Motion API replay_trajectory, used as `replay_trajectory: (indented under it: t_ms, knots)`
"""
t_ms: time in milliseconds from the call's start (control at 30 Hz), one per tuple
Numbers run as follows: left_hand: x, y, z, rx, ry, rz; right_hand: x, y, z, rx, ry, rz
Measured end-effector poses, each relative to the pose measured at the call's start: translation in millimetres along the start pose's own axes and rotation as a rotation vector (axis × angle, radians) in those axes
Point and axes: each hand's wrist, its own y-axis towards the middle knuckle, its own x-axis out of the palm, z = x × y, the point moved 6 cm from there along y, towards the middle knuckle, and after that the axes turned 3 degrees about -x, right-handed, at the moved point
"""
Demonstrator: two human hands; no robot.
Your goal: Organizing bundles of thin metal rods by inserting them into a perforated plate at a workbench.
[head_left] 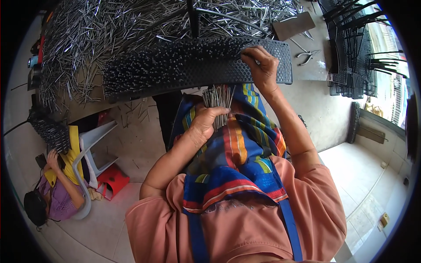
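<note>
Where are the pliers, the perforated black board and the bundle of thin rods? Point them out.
Pliers [309,54], head view: around the joint.
Perforated black board [210,68], head view: bare holes near the middle.
Bundle of thin rods [218,96], head view: its upper part.

Strip bundle — apparently metal.

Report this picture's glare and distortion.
Head view: daylight washes out the window at right and the floor below it; loose metal strips glint; the perforated panel looks bowed, probably lens distortion; black corners frame the image.
</note>
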Motion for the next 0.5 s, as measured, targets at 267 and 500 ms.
replay_trajectory:
  t_ms: [267, 500]
  knots:
    - [-2.5, 1.9, 1.2, 0.034, -0.161, 0.007, 12.1, -7.5, 4.9, 0.051, -0.287, -0.061]
    - [-1.8, -1.5, 4.3, 0.029, -0.233, -0.033, 22.9, -32.9, 7.6, 0.499, 0.104, -0.285]
